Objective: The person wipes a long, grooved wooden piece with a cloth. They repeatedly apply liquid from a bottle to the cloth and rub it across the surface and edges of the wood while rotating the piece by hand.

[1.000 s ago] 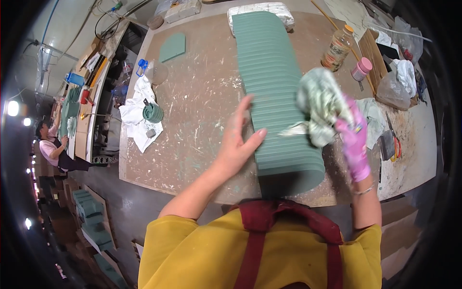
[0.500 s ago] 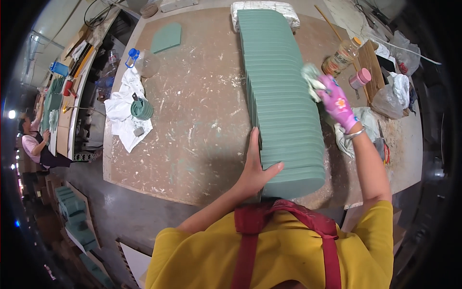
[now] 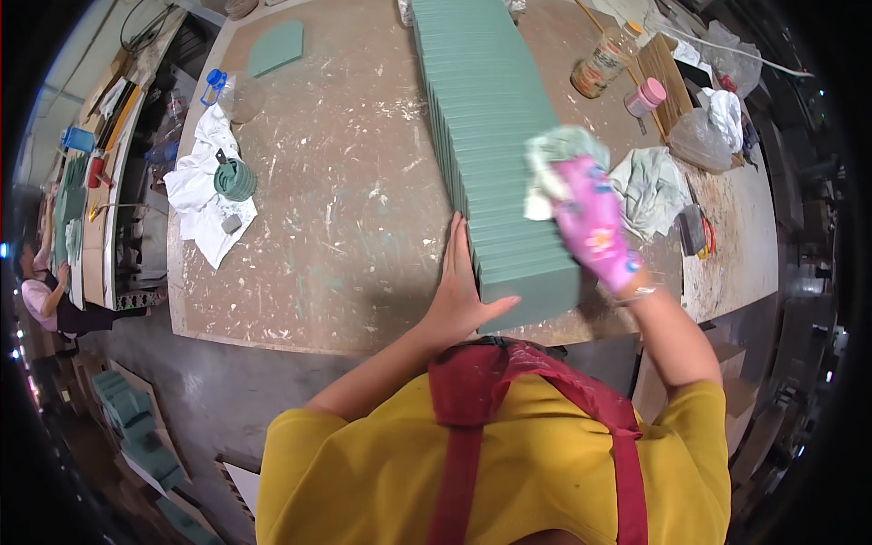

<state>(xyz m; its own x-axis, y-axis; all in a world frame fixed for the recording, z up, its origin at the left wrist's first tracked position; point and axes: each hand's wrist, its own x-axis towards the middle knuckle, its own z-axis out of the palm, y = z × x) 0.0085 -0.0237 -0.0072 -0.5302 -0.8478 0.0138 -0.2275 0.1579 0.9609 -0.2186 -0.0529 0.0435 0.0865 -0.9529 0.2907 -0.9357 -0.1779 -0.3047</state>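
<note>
Long row of green panels (image 3: 495, 173), packed face to face, runs away from the person near the mid. of the surface (image 3: 318, 200), near end close to the body, prob. for easy reach. Bare L hand (image 3: 459, 304) is at the near L corner: fingers straight along the side, thumb spread wide over the near end, holding nothing, likely bracing the row vs. sliding. R hand (image 3: 592, 218), in a pink flowered glove, has fingers closed on a bunched pale cloth (image 3: 565, 145) at the row's R edge; can't tell how hard it presses. Glove's prob. for clean skin. Spare cloth (image 3: 649, 191) lies nearby, handy. Bottle (image 3: 599, 68) & pink-lidded jar (image 3: 645, 97) are farther off, approx. out of the arm's way. Far L, green pot (image 3: 235, 180) sits on white cloth (image 3: 195, 177), maybe for drips.
</note>
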